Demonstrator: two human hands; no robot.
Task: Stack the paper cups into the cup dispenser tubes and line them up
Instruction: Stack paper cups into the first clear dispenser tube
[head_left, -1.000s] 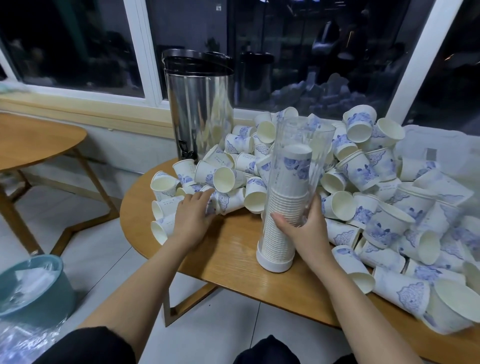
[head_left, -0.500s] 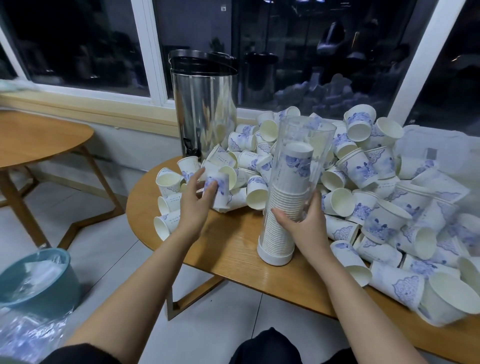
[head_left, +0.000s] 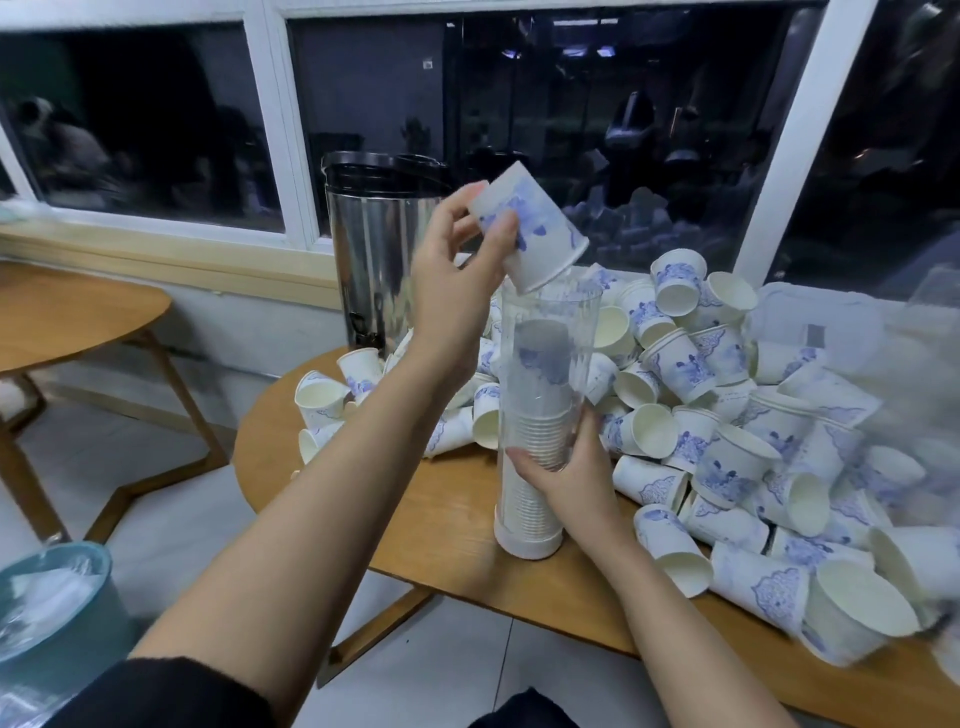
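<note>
A clear plastic dispenser tube (head_left: 545, 322) stands upright on the round wooden table (head_left: 441, 525), holding a tall stack of nested cups (head_left: 535, 452) that reaches about two thirds of its height. My right hand (head_left: 566, 467) grips the tube around its middle. My left hand (head_left: 457, 275) holds a white paper cup with blue print (head_left: 535, 234) upside down and tilted, its rim at the tube's open top. A large heap of loose paper cups (head_left: 727, 415) lies behind and to the right of the tube.
A steel drink urn (head_left: 374, 249) stands at the back left of the table, by the window. A second wooden table (head_left: 67, 312) is at the left. A teal bin with a plastic liner (head_left: 52, 597) sits on the floor at lower left.
My left hand picked a cup from the heap at the left and lifted it up to the mouth of the tube. My right hand kept its hold on the tube.
</note>
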